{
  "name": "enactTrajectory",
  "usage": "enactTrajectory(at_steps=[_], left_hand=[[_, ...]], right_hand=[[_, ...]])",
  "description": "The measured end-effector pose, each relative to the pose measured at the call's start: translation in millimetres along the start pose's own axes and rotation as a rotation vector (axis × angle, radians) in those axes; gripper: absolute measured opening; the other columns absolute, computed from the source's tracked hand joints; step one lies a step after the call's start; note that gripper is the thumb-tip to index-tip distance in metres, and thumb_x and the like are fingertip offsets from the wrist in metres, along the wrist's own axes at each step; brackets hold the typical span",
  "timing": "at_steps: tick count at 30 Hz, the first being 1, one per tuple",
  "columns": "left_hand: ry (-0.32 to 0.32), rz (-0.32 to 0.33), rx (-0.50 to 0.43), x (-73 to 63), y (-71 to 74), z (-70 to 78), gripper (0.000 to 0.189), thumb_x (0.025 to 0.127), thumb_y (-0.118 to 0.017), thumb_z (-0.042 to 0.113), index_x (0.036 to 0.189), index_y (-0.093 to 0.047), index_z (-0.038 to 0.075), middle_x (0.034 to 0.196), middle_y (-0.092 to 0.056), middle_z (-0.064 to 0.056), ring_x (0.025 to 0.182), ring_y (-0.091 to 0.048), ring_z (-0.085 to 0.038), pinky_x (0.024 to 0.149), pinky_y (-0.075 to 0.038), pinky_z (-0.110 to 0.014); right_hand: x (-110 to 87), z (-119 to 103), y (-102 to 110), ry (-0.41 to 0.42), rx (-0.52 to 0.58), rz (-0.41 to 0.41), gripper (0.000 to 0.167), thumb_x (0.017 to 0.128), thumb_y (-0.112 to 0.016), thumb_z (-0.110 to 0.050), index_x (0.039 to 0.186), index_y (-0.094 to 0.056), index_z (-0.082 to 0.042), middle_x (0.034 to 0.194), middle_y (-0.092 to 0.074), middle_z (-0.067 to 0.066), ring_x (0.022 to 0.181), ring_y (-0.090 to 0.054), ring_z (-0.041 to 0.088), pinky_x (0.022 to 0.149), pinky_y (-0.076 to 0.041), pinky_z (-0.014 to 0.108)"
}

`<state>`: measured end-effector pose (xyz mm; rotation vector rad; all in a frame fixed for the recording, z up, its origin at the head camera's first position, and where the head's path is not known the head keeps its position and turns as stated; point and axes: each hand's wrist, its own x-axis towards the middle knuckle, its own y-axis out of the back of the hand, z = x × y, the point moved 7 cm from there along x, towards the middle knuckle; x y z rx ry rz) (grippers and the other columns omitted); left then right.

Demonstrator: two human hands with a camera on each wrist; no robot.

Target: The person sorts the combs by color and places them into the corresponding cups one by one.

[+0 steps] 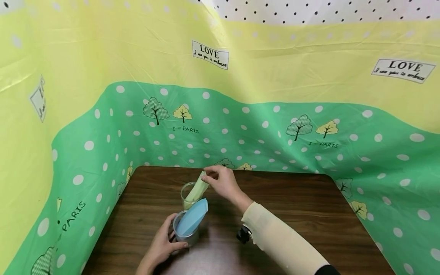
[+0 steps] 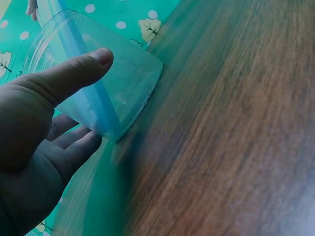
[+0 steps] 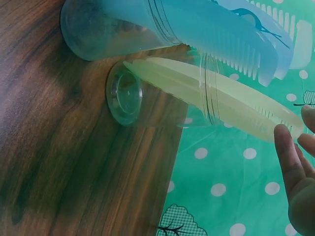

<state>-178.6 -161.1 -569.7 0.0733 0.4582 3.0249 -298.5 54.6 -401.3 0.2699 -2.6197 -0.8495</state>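
Two clear plastic jars stand close together on the table. My left hand point(image 1: 160, 241) grips the nearer jar point(image 2: 140, 69), thumb on one side and fingers on the other. Blue combs point(image 1: 192, 218) lean out of that jar, with their teeth showing in the right wrist view. Slanted in the farther jar point(image 3: 162, 115) is a pale yellow comb point(image 3: 236, 108); whether a second overlaps it, I cannot tell. My right hand point(image 1: 224, 184) pinches its upper end above the rim, while its lower end is inside the jar.
The dark wood-grain table point(image 1: 292, 214) reaches back to a green and yellow printed curtain point(image 1: 247, 133), which surrounds its far and side edges. A small black device point(image 1: 244, 234) sits at the right sleeve point(image 1: 285, 240). Behind the blue combs shows a whitish comb end point(image 3: 303, 46).
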Motion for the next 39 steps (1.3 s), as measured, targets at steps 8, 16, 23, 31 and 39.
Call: enactTrajectory(at_steps=[8, 16, 23, 31, 39], left_hand=[[0.029, 0.002, -0.019, 2.1, 1.7, -5.1, 0.1, 0.063, -0.097, 0.006, 0.148, -0.044, 0.009, 0.147, -0.052, -0.022, 0.138, -0.049, -0.044, 0.108, -0.048, -0.043], [0.016, 0.01, 0.047, 4.3, 10.9, -5.2, 0.1, 0.061, -0.099, 0.009, 0.146, -0.047, 0.011, 0.142, -0.057, -0.016, 0.134, -0.053, -0.039, 0.107, -0.05, -0.044], [-0.031, 0.016, 0.264, 3.1, 16.4, 6.4, 0.097, 0.062, -0.1, 0.021, 0.145, -0.05, 0.016, 0.138, -0.061, -0.003, 0.127, -0.058, -0.023, 0.107, -0.047, -0.047], [-0.101, -0.011, 0.369, -0.4, 22.2, 28.2, 0.092, 0.077, -0.091, 0.042, 0.152, -0.043, 0.017, 0.148, -0.054, -0.008, 0.132, -0.054, -0.027, 0.105, -0.047, -0.053], [-0.273, 0.069, 0.625, 2.8, 43.2, 61.0, 0.094, 0.082, -0.081, 0.056, 0.157, -0.039, 0.019, 0.16, -0.042, -0.014, 0.143, -0.043, -0.04, 0.111, -0.032, -0.072]], right_hand=[[-6.7, 7, 11, -0.011, 0.004, 0.017, 0.031, 0.092, -0.079, -0.027, 0.12, -0.076, -0.013, 0.109, -0.076, 0.0, 0.089, -0.068, 0.012, 0.074, -0.057, 0.029], [-19.5, 10, 18, -0.009, 0.056, 0.028, 0.032, 0.091, -0.08, -0.024, 0.121, -0.075, -0.014, 0.107, -0.075, 0.0, 0.091, -0.068, 0.013, 0.078, -0.056, 0.029], [-34.2, 10, 27, -0.003, 0.085, 0.046, 0.032, 0.091, -0.08, -0.027, 0.122, -0.075, -0.019, 0.113, -0.074, -0.003, 0.095, -0.071, 0.011, 0.079, -0.059, 0.028], [-60.4, 4, 49, 0.068, 0.091, 0.099, 0.033, 0.091, -0.08, -0.028, 0.123, -0.074, -0.021, 0.117, -0.072, -0.004, 0.098, -0.071, 0.02, 0.078, -0.06, 0.031], [-95.9, 9, 68, 0.129, -0.05, 0.158, 0.042, 0.091, -0.08, -0.031, 0.13, -0.07, -0.023, 0.124, -0.068, -0.004, 0.102, -0.067, 0.014, 0.082, -0.06, 0.037]])
